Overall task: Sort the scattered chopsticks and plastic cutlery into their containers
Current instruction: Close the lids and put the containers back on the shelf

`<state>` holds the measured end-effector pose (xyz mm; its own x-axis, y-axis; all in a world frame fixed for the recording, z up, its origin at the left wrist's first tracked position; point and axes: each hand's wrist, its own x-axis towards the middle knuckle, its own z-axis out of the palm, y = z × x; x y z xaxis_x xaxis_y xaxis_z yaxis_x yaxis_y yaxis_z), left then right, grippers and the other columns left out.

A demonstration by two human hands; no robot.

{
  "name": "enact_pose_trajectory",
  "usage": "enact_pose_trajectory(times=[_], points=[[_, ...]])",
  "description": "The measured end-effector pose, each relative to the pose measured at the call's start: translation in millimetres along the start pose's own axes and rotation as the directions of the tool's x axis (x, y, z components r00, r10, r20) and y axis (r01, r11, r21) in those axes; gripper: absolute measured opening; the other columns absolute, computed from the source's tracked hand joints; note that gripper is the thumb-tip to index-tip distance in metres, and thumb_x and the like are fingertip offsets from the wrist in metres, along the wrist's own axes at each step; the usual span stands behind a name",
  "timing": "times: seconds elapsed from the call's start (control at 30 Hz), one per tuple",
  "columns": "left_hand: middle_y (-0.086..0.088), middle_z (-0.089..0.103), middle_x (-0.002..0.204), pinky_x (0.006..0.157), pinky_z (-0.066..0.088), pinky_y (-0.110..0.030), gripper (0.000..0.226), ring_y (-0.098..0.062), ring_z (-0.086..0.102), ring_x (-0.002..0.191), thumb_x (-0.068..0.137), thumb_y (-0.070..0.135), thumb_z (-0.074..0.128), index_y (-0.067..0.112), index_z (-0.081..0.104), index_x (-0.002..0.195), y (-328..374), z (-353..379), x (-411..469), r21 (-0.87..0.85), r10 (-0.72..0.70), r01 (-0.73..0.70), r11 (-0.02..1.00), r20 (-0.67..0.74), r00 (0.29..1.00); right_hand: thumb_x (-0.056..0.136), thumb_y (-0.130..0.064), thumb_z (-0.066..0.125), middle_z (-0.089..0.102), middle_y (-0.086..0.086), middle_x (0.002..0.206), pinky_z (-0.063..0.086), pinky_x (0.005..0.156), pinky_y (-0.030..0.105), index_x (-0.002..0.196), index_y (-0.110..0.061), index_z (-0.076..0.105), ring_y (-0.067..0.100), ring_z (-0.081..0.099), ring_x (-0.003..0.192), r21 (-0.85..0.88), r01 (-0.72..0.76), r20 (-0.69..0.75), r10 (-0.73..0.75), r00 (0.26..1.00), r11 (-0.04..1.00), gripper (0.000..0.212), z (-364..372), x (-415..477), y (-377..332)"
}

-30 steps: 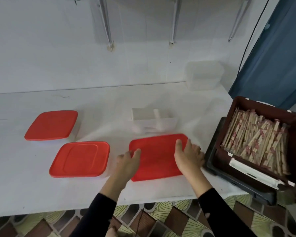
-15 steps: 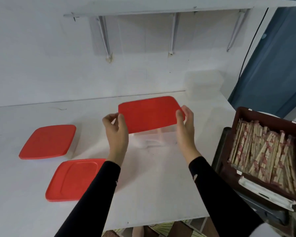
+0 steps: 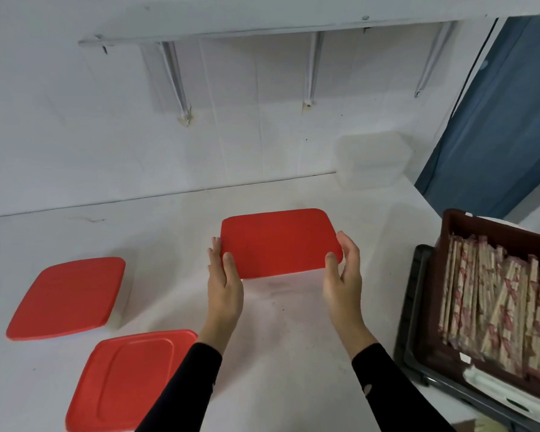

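Note:
A red lid (image 3: 278, 241) lies flat at the middle of the white counter (image 3: 168, 219), covering the clear container seen earlier, which is now hidden beneath it. My left hand (image 3: 225, 285) pinches the lid's left edge, thumb on top. On the right edge my right hand (image 3: 343, 282) does the same at the near corner. A brown crate (image 3: 480, 222) at the right holds several paper-wrapped chopsticks (image 3: 496, 304).
Two more red-lidded containers sit at the left, one farther back (image 3: 69, 297) and one near the front edge (image 3: 128, 375). A clear lidless tub (image 3: 371, 160) stands at the back right by the wall. A black tray (image 3: 412, 307) lies under the crate. A blue curtain (image 3: 496, 120) hangs at the right.
Both hands lifted the red lid from the counter's front, carried it back over the clear container and lowered it on top. The container's contents are now covered.

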<state>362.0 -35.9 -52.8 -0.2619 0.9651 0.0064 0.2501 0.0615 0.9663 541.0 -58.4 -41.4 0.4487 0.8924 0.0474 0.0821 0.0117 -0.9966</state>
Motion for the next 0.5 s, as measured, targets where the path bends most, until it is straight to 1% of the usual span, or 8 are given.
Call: enact_pose_trajectory(times=[0.07, 0.17, 0.23, 0.27, 0.3, 0.37, 0.43, 0.5], points=[[0.009, 0.023, 0.161, 0.123, 0.015, -0.03, 0.05, -0.005, 0.016, 0.148, 0.108, 0.03, 0.026, 0.02, 0.022, 0.156, 0, 1, 0, -0.008, -0.007, 0.007, 1.0, -0.016, 1.0, 0.104, -0.023, 0.044, 0.048, -0.015, 0.14, 0.036, 0.115, 0.032, 0.142, -0.027, 0.041, -0.006, 0.044, 0.127, 0.008, -0.012, 0.007, 0.012, 1.0, 1.0, 0.038, -2, -1, 1], [0.009, 0.026, 0.159, 0.121, 0.018, -0.025, 0.048, -0.003, 0.021, 0.146, 0.108, 0.027, 0.026, 0.019, 0.025, 0.155, 0, 1, -6, -0.037, -0.007, 0.005, 0.999, -0.032, 0.999, 0.102, -0.038, 0.046, 0.045, -0.016, 0.144, 0.035, 0.116, 0.036, 0.14, -0.032, 0.04, -0.003, 0.04, 0.134, -0.023, -0.002, 0.023, 0.002, 1.0, 1.0, 0.04, -4, -1, 6], [0.012, 0.026, 0.159, 0.114, 0.02, -0.011, 0.047, 0.003, 0.022, 0.144, 0.108, 0.026, 0.026, 0.021, 0.024, 0.155, -3, 1, -11, -0.059, -0.009, 0.007, 0.998, -0.033, 0.999, 0.1, -0.043, 0.045, 0.04, -0.02, 0.148, 0.031, 0.118, 0.039, 0.141, -0.036, 0.038, -0.002, 0.034, 0.138, -0.031, 0.007, 0.053, -0.005, 0.999, 1.0, 0.042, -5, -3, 8], [0.014, 0.027, 0.158, 0.108, 0.021, -0.002, 0.047, 0.006, 0.023, 0.142, 0.108, 0.025, 0.025, 0.022, 0.024, 0.155, -5, 1, -14, -0.075, -0.013, 0.01, 0.997, -0.03, 0.999, 0.101, -0.042, 0.045, 0.038, -0.021, 0.15, 0.029, 0.119, 0.039, 0.142, -0.036, 0.038, -0.004, 0.032, 0.139, -0.017, 0.008, 0.066, -0.007, 0.998, 1.0, 0.042, -6, -4, 9], [0.015, 0.027, 0.157, 0.103, 0.021, 0.003, 0.047, 0.009, 0.024, 0.14, 0.108, 0.025, 0.025, 0.023, 0.024, 0.155, -7, 1, -16, -0.09, -0.021, 0.019, 0.996, -0.031, 0.999, 0.101, -0.041, 0.044, 0.036, -0.022, 0.151, 0.028, 0.12, 0.039, 0.143, -0.036, 0.038, -0.005, 0.03, 0.14, 0.003, 0.005, 0.08, -0.005, 0.997, 1.0, 0.042, -6, -5, 11], [0.016, 0.027, 0.157, 0.1, 0.022, 0.005, 0.048, 0.014, 0.025, 0.138, 0.108, 0.027, 0.025, 0.024, 0.023, 0.156, -11, 1, -20, -0.113, -0.04, 0.037, 0.993, -0.028, 0.999, 0.102, -0.038, 0.042, 0.03, -0.023, 0.154, 0.026, 0.12, 0.037, 0.145, -0.033, 0.036, -0.007, 0.027, 0.141, 0.028, -0.012, 0.105, 0.009, 0.994, 1.0, 0.044, -8, -8, 14], [0.017, 0.026, 0.157, 0.099, 0.023, 0.005, 0.048, 0.024, 0.025, 0.131, 0.108, 0.027, 0.023, 0.025, 0.021, 0.156, -13, 1, -22, -0.127, -0.047, 0.044, 0.991, -0.017, 0.999, 0.103, -0.038, 0.04, 0.027, -0.024, 0.155, 0.026, 0.12, 0.033, 0.149, -0.035, 0.031, -0.01, 0.026, 0.14, 0.034, -0.042, 0.134, 0.037, 0.99, 0.999, 0.047, -8, -7, 15], [0.018, 0.03, 0.153, 0.097, 0.025, 0.006, 0.047, 0.029, 0.027, 0.125, 0.108, 0.026, 0.023, 0.024, 0.023, 0.155, -12, 1, -22, -0.133, -0.048, 0.047, 0.99, -0.009, 0.999, 0.102, -0.04, 0.039, 0.032, -0.025, 0.152, 0.03, 0.117, 0.027, 0.151, -0.038, 0.027, -0.012, 0.032, 0.136, 0.049, -0.083, 0.153, 0.075, 0.985, 0.995, 0.05, -10, -5, 15]])
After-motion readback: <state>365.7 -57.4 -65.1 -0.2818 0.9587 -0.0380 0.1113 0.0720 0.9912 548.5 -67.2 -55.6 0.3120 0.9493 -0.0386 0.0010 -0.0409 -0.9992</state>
